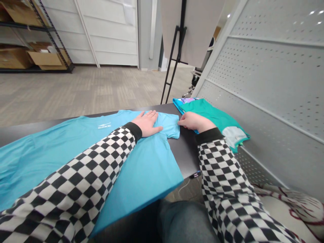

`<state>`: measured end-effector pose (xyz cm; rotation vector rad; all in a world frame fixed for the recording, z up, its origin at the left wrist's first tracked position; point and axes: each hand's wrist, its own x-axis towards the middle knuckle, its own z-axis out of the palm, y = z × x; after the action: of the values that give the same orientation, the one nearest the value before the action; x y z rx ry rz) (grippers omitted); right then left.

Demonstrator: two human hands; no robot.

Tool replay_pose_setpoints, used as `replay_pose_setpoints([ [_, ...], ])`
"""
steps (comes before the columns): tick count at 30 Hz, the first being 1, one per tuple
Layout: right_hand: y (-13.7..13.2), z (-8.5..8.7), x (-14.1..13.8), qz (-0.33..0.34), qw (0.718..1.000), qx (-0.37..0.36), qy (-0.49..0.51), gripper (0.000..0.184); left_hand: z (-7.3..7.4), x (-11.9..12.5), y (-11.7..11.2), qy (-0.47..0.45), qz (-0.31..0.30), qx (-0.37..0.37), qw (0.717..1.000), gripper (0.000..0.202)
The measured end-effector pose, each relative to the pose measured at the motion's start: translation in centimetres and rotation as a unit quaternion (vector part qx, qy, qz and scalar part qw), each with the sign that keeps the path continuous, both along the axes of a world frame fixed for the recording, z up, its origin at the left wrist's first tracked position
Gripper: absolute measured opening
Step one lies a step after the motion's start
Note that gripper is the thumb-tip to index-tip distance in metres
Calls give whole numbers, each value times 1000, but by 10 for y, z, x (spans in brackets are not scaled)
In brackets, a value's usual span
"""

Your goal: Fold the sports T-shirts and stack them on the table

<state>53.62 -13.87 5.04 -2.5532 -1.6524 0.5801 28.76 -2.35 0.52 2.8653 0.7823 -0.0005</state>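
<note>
A light blue T-shirt (76,145) with a small white logo lies spread flat on a dark table (186,153). My left hand (146,122) rests palm down on the shirt near its right sleeve, fingers stretched out flat. My right hand (193,121) is just past the sleeve's edge, fingers curled and pinching the hem of the sleeve (173,126). Both arms wear black-and-white checkered sleeves.
Folded garments, a teal one (215,116) on top, are stacked at the table's right end. A perforated white partition (265,84) stands to the right. A black easel stand (174,57) is behind the table. Shelves with cardboard boxes (43,57) stand far left. Patterned fabric (291,202) lies low right.
</note>
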Motion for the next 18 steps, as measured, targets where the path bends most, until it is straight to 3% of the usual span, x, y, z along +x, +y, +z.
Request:
replay_pose_setpoints([
  [4, 0, 1, -2, -26, 999, 20, -10, 22, 3, 1, 0, -36, 12, 30, 999, 90],
  [9, 5, -6, 1, -39, 997, 50, -39, 28, 1, 1, 9, -84, 78, 100, 988, 67],
  [14, 9, -10, 0, -31, 998, 46, -39, 19, -6, 0, 18, -20, 96, 38, 994, 70],
  [18, 5, -4, -2, -36, 998, 41, -44, 21, -6, 0, 19, -13, 98, 32, 995, 72],
])
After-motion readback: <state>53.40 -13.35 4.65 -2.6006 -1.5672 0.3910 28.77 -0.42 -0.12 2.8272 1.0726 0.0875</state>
